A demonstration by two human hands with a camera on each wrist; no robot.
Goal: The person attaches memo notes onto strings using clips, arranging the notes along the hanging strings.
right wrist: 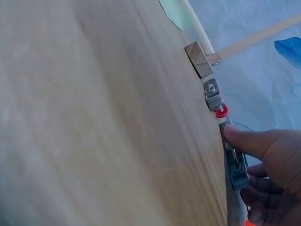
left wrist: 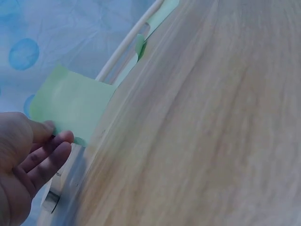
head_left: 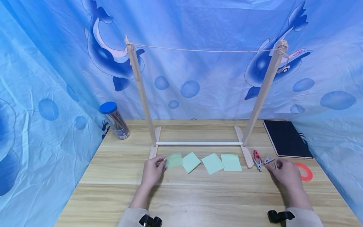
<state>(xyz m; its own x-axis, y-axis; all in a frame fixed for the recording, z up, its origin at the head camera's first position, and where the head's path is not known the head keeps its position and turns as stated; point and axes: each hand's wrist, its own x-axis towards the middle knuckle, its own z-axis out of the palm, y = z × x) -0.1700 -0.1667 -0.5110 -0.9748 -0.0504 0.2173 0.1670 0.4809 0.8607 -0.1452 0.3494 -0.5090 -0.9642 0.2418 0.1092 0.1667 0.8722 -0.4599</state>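
My left hand point(head_left: 153, 170) pinches the edge of the leftmost pale green sticky note point(head_left: 174, 160). In the left wrist view that note point(left wrist: 73, 103) is tilted up off the wood, thumb and fingertips at its near corner. To its right lie more green notes point(head_left: 191, 162) in a row, some turned at an angle. At the right, my right hand point(head_left: 286, 173) is among small clothespins, thumb and curled fingers about a grey clothespin point(right wrist: 238, 172); the fingers partly hide it. Close by are a red clothespin point(head_left: 256, 154) and another grey clothespin point(head_left: 257, 164).
A wooden frame point(head_left: 262, 94) with a string point(head_left: 198, 50) tied across its top stands behind the notes, its white crossbar point(head_left: 198, 143) low. A blue-lidded jar point(head_left: 117, 123) is at back left. A black notebook point(head_left: 287, 138) and orange tape roll point(head_left: 307, 172) lie right.
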